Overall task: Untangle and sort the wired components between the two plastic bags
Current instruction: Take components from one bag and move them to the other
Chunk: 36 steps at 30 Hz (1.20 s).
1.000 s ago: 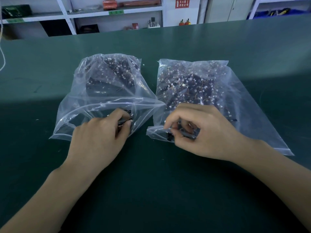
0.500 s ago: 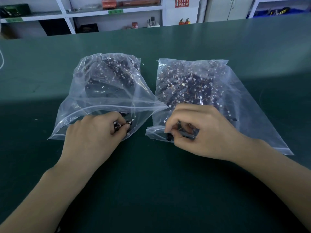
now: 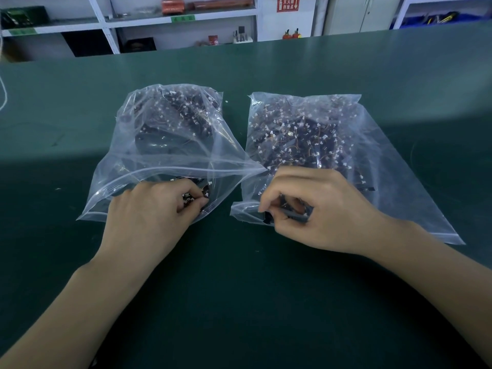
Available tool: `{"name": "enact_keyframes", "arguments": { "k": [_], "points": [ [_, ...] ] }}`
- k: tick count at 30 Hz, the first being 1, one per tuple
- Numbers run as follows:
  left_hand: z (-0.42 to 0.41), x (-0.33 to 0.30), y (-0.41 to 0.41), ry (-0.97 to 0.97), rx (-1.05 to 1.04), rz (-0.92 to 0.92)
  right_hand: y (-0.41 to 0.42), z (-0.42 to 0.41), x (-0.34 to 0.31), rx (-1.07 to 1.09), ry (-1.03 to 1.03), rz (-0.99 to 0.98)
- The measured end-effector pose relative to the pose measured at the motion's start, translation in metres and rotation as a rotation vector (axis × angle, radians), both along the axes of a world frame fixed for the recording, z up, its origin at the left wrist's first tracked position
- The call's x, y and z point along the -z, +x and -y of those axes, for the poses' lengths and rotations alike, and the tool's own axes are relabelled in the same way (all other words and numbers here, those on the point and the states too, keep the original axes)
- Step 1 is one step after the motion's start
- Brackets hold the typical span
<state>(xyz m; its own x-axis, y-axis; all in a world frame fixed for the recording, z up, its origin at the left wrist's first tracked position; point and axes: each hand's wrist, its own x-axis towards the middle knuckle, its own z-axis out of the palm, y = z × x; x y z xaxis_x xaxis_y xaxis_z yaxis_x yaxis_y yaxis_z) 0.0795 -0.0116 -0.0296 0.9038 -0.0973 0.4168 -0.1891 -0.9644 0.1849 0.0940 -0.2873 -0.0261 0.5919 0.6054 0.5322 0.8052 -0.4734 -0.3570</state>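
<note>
Two clear zip bags lie side by side on the green table. The left bag [image 3: 149, 161] and the right bag [image 3: 386, 161] each hold a dark tangle of small wired components with white connectors [image 3: 298, 139]. My left hand [image 3: 149, 217] reaches into the left bag's open mouth, its fingers curled round a few wired components [image 3: 195, 197]. At the mouth of the right bag, my right hand [image 3: 319, 211] pinches a small black component [image 3: 267, 217] between thumb and curled fingers. Most of what each hand holds is hidden by the fingers.
The green table [image 3: 239, 302] stretches wide on all sides. White shelving [image 3: 183, 20] with boxes and tools stands behind its far edge. A white cord [image 3: 3, 94] hangs at the far left.
My left hand has pushed a little deeper into the left bag's mouth and its fingers have curled tighter on the components. My right hand has barely moved.
</note>
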Motion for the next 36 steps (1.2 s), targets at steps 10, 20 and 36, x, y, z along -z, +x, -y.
{"name": "enact_keyframes", "arguments": {
  "k": [10, 20, 36],
  "points": [
    [0.001, 0.007, 0.001, 0.029, -0.009, -0.009, -0.004, -0.002, 0.001, 0.017, -0.058, -0.024],
    [0.016, 0.003, -0.008, -0.052, 0.167, 0.212, -0.001, -0.005, 0.003, 0.061, 0.032, -0.086],
    [0.039, 0.008, -0.023, -0.094, 0.539, 0.280, -0.005, -0.014, 0.006, -0.063, 0.162, -0.230]
  ]
}}
